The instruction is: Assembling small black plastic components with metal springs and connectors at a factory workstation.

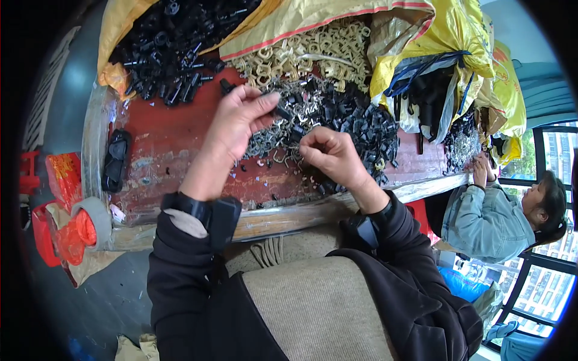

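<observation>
Head view: a small black part (pixel 281 112) sits under the thumb of the left hand (pixel 241 117), left of the black clip pile (pixel 367 126). That hand is half curled, thumb pressed on the part. Its visible end points rightward, toward the pile; its long axis seems to run crosswise, mostly hidden. The right hand (pixel 334 155), at the pile's near left edge, pinches thumb and forefinger together; whether anything is between them, I cannot tell. The step looks like two-handed handling of small parts; the next move probably calls for steady, meeting fingertips. Cream rings (pixel 319 54) lie beyond the pile.
</observation>
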`<state>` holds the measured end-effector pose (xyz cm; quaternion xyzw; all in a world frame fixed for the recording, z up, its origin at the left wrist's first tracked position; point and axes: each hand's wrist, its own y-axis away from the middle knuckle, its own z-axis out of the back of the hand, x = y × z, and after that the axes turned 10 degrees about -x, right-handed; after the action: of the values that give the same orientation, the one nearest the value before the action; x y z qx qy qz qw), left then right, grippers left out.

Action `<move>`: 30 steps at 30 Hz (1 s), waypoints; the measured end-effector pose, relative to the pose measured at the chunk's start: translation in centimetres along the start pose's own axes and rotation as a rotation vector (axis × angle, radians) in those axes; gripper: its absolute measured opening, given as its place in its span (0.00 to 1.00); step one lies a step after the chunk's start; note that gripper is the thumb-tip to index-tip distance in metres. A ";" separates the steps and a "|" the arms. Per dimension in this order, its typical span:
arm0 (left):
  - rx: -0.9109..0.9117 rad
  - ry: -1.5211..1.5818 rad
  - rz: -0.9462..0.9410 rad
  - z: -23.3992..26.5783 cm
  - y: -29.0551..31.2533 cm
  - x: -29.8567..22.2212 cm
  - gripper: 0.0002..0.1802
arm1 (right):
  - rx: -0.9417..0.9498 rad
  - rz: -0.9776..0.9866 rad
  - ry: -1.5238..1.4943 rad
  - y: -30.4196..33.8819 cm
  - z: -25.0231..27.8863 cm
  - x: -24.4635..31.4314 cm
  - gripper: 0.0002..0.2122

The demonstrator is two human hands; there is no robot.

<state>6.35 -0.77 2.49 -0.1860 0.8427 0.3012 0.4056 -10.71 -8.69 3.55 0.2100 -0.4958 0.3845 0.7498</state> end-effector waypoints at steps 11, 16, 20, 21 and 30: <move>0.215 -0.176 0.271 -1.1 2.1 0.8 0.17 | -0.109 -0.058 -0.198 -1.4 -0.7 0.9 0.03; 0.254 -0.068 0.275 -0.8 1.7 1.4 0.15 | -0.171 0.098 -0.016 -1.7 -0.4 0.9 0.03; 0.261 0.008 0.285 -0.9 1.7 1.7 0.13 | -0.227 0.322 0.181 -1.9 0.2 1.5 0.03; 0.257 0.018 0.280 -0.8 1.6 1.8 0.12 | -0.246 0.405 0.247 -1.9 0.3 1.6 0.03; 0.324 0.002 0.309 -0.5 1.4 2.2 0.11 | -0.148 0.757 0.548 -2.2 1.4 1.8 0.07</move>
<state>3.98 -0.16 1.52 0.0127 0.8991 0.2202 0.3782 -9.42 -10.35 5.94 -0.1485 -0.3474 0.6356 0.6732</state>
